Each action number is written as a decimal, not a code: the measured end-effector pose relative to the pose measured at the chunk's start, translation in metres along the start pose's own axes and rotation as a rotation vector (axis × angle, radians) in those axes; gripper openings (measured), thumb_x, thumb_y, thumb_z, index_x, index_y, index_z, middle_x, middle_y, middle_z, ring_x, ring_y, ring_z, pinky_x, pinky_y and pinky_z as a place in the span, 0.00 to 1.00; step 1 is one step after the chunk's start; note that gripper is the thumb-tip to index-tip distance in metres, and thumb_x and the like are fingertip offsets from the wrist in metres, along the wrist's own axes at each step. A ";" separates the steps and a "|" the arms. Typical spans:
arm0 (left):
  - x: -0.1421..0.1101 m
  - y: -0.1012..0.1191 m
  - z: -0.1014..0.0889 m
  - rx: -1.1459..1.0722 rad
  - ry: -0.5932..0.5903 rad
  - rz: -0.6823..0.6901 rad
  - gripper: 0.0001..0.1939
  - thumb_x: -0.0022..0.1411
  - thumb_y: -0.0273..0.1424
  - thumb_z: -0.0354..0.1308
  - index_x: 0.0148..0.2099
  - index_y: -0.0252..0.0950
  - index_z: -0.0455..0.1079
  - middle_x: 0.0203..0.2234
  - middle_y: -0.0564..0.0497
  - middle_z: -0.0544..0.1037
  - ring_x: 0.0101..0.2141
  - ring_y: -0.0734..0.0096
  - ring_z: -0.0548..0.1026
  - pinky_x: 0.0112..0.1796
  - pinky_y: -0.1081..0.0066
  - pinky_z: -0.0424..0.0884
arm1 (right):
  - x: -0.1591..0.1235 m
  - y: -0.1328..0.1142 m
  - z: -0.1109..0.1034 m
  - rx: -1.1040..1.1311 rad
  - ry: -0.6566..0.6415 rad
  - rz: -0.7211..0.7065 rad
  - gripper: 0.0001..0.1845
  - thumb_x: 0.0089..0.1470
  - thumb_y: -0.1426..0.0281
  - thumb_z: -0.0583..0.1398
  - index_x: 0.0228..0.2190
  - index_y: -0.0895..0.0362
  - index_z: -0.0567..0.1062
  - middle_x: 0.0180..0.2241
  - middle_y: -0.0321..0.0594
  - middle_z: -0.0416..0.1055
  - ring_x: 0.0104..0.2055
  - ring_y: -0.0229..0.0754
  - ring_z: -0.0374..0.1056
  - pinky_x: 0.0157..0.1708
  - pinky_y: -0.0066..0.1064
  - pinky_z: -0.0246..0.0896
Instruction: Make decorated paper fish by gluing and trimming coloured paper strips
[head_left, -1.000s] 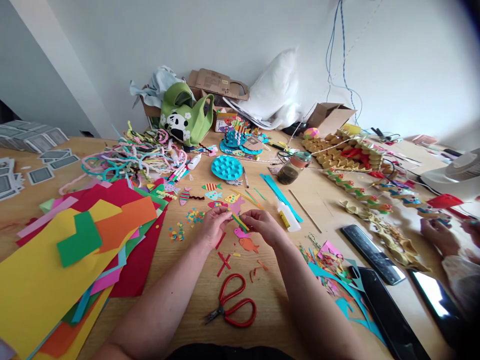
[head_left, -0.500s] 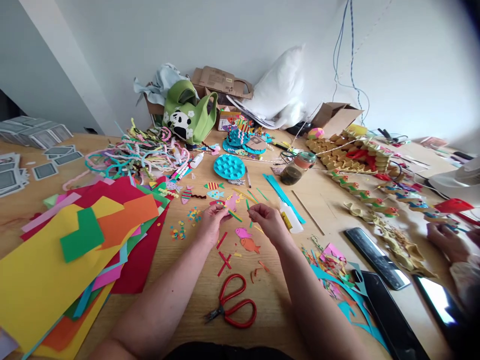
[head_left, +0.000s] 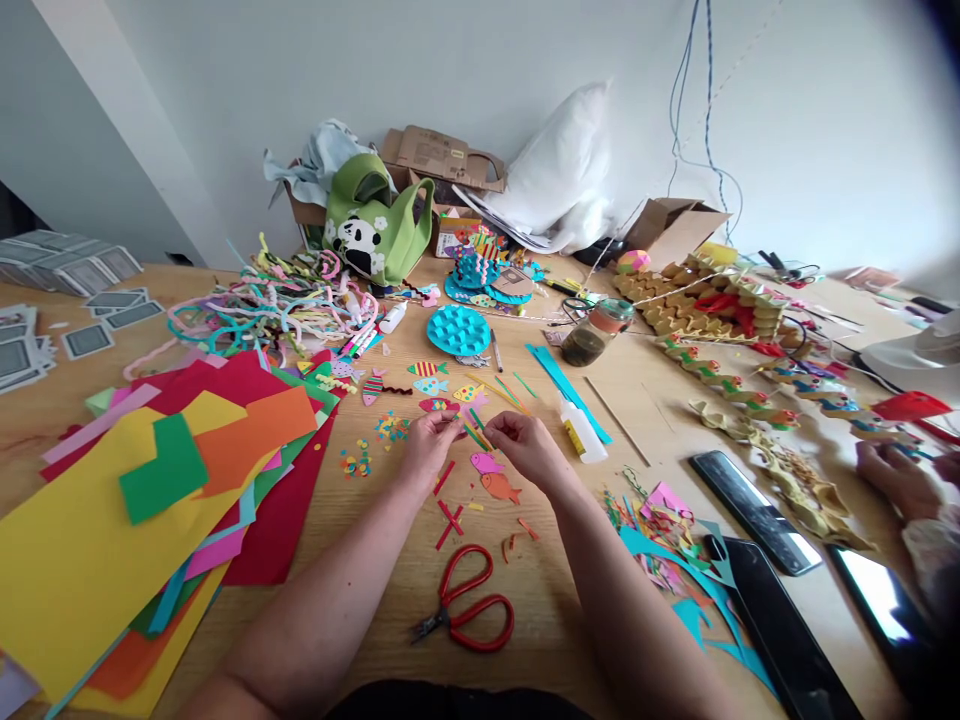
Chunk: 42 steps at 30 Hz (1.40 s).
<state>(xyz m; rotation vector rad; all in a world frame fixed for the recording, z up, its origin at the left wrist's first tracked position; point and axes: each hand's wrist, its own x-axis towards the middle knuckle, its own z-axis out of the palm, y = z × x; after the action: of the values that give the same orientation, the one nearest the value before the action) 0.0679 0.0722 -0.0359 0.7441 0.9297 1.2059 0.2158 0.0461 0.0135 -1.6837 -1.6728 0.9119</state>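
Observation:
My left hand (head_left: 427,448) and my right hand (head_left: 525,445) meet above the wooden table (head_left: 540,600), both pinched on thin green paper strips (head_left: 475,432) held between them. Just below lie a pink paper fish (head_left: 486,464) and an orange paper fish (head_left: 498,488). Red paper strips (head_left: 448,512) lie toward me from the fish. Red-handled scissors (head_left: 466,608) rest closed on the table between my forearms. More decorated paper fish (head_left: 429,384) lie beyond my hands.
A pile of coloured paper sheets (head_left: 127,500) fills the left. A glue bottle (head_left: 579,432), a teal strip (head_left: 564,380), a jar (head_left: 592,332) and paper scraps (head_left: 667,540) lie right. Pipe cleaners (head_left: 262,305) and a green panda bag (head_left: 367,225) sit behind. Another person's hand (head_left: 892,475) works at far right beside dark phones (head_left: 750,510).
My hands parted slightly half a second ago, then came back together on the green strips. The view shifted a little. The other person's hand moved slightly.

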 end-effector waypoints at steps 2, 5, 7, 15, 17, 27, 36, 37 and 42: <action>-0.001 0.000 0.001 -0.003 -0.002 -0.002 0.07 0.42 0.32 0.67 0.26 0.36 0.75 0.22 0.53 0.78 0.25 0.71 0.74 0.37 0.66 0.72 | 0.000 0.000 0.000 0.008 -0.003 0.015 0.13 0.47 0.61 0.57 0.23 0.59 0.72 0.20 0.35 0.67 0.23 0.35 0.58 0.23 0.26 0.52; -0.003 0.000 0.002 0.007 -0.007 -0.006 0.06 0.42 0.32 0.66 0.25 0.36 0.75 0.22 0.53 0.77 0.26 0.71 0.74 0.36 0.66 0.72 | 0.000 0.000 -0.001 0.016 0.000 0.022 0.13 0.46 0.61 0.58 0.22 0.59 0.72 0.19 0.35 0.67 0.23 0.35 0.58 0.23 0.26 0.53; -0.003 0.001 0.002 0.018 -0.010 -0.009 0.06 0.43 0.33 0.66 0.25 0.37 0.75 0.22 0.53 0.78 0.26 0.71 0.74 0.36 0.67 0.72 | 0.000 0.000 -0.001 0.019 0.003 0.022 0.13 0.46 0.61 0.58 0.21 0.59 0.72 0.19 0.35 0.67 0.22 0.35 0.58 0.23 0.26 0.53; -0.005 0.001 0.002 0.055 -0.026 0.003 0.05 0.44 0.34 0.65 0.24 0.38 0.74 0.22 0.54 0.77 0.26 0.70 0.73 0.36 0.67 0.72 | -0.001 -0.001 0.000 0.038 -0.019 0.048 0.13 0.46 0.61 0.58 0.21 0.59 0.72 0.19 0.35 0.68 0.22 0.35 0.59 0.23 0.26 0.53; -0.005 0.001 0.002 0.066 -0.025 0.009 0.05 0.44 0.34 0.65 0.24 0.38 0.74 0.22 0.54 0.77 0.26 0.70 0.73 0.36 0.67 0.72 | -0.001 0.000 0.000 0.040 -0.022 0.047 0.13 0.46 0.61 0.58 0.21 0.59 0.72 0.19 0.35 0.68 0.22 0.34 0.59 0.23 0.26 0.53; -0.005 0.000 0.002 0.069 -0.034 0.010 0.05 0.44 0.33 0.65 0.25 0.39 0.75 0.22 0.53 0.78 0.26 0.68 0.74 0.36 0.66 0.72 | 0.000 0.004 0.001 0.044 -0.042 0.050 0.14 0.46 0.61 0.58 0.21 0.59 0.72 0.19 0.35 0.68 0.22 0.34 0.58 0.23 0.26 0.51; -0.005 -0.001 0.002 0.060 -0.045 0.005 0.06 0.45 0.33 0.65 0.26 0.37 0.76 0.23 0.52 0.78 0.26 0.69 0.75 0.36 0.67 0.72 | 0.000 0.004 0.001 0.045 -0.059 0.060 0.15 0.46 0.60 0.58 0.20 0.59 0.72 0.18 0.35 0.66 0.21 0.33 0.56 0.22 0.26 0.49; -0.005 -0.001 0.002 0.057 -0.043 0.003 0.06 0.44 0.33 0.66 0.27 0.36 0.76 0.23 0.52 0.78 0.26 0.69 0.75 0.36 0.67 0.72 | 0.000 0.004 0.001 0.050 -0.064 0.061 0.15 0.46 0.59 0.58 0.20 0.59 0.72 0.18 0.35 0.66 0.21 0.33 0.56 0.22 0.26 0.49; -0.005 -0.001 0.002 0.053 -0.042 0.001 0.07 0.44 0.33 0.66 0.27 0.35 0.75 0.22 0.52 0.78 0.26 0.70 0.74 0.34 0.68 0.72 | 0.000 0.003 0.001 0.054 -0.061 0.070 0.16 0.45 0.59 0.58 0.20 0.59 0.71 0.18 0.34 0.65 0.21 0.33 0.56 0.22 0.27 0.49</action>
<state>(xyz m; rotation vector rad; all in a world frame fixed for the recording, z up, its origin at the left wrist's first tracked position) 0.0699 0.0673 -0.0351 0.8096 0.9292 1.1657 0.2165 0.0461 0.0102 -1.7034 -1.6230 1.0425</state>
